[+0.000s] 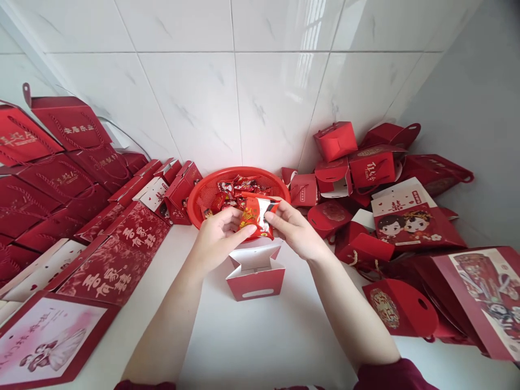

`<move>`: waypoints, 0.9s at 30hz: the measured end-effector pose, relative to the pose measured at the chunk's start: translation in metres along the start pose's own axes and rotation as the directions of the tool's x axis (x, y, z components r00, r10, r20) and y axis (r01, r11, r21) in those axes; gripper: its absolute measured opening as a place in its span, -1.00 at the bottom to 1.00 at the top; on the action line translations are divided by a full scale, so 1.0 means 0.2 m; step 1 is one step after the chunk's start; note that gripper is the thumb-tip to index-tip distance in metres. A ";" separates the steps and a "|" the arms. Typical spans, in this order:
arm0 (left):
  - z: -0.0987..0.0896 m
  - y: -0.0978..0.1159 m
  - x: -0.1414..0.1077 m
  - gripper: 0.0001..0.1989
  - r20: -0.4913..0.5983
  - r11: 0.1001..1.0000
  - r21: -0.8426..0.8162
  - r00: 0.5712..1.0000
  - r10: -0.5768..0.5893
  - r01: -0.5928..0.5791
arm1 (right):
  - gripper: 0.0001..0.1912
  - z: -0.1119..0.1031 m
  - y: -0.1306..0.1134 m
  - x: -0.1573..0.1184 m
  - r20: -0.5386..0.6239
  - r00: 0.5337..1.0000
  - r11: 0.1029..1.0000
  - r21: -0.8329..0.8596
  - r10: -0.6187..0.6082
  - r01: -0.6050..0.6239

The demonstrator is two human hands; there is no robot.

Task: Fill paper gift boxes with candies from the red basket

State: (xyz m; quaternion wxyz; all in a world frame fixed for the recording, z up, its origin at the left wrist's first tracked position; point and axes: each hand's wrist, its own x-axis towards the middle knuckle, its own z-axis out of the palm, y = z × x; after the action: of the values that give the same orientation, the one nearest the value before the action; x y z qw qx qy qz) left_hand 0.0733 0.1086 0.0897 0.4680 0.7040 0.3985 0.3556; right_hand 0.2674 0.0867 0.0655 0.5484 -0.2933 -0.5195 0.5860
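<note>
Between my two hands is a shiny red candy packet [252, 212] with gold print and a white patch. My left hand [221, 234] pinches its left side, thumb across the lower front. My right hand [294, 226] grips its right edge between thumb and fingers. Just behind the packet sits a red plastic basket [195, 203] holding several wrapped candies [244, 185]. Below my hands stands a small red gift box [255, 281], its top open and its white inside showing.
Red gift boxes with cord handles [67, 173] are stacked at the left, beside flatter printed boxes [125, 244]. On the right lies a loose heap of red boxes [369, 168], including a cartoon-couple box [410, 216]. A tiled wall [187, 103] rises behind the white table [260, 346].
</note>
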 end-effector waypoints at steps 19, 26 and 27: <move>0.03 -0.01 0.00 -0.61 0.007 0.960 -0.273 0.998 -0.058 0.058 | -0.61 0.14 0.07 0.00 -0.283 0.950 0.990 -0.003 -0.135 0.140; -0.02 -0.02 -0.01 -0.68 -0.130 0.976 -0.217 0.991 -0.021 -0.008 | -0.69 0.07 0.00 -0.03 -0.202 0.971 0.951 -0.302 -0.126 0.060; -0.02 -0.03 0.00 -0.69 -0.136 0.974 -0.228 0.990 -0.030 -0.002 | -0.70 0.07 0.00 -0.03 -0.187 0.975 0.947 -0.317 -0.119 0.055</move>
State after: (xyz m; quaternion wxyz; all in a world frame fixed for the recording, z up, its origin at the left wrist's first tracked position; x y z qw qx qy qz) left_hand 0.0686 0.1106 0.0853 0.5193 0.6166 0.3916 0.4437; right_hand 0.2567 0.0767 0.0686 0.5714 -0.4109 -0.5585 0.4390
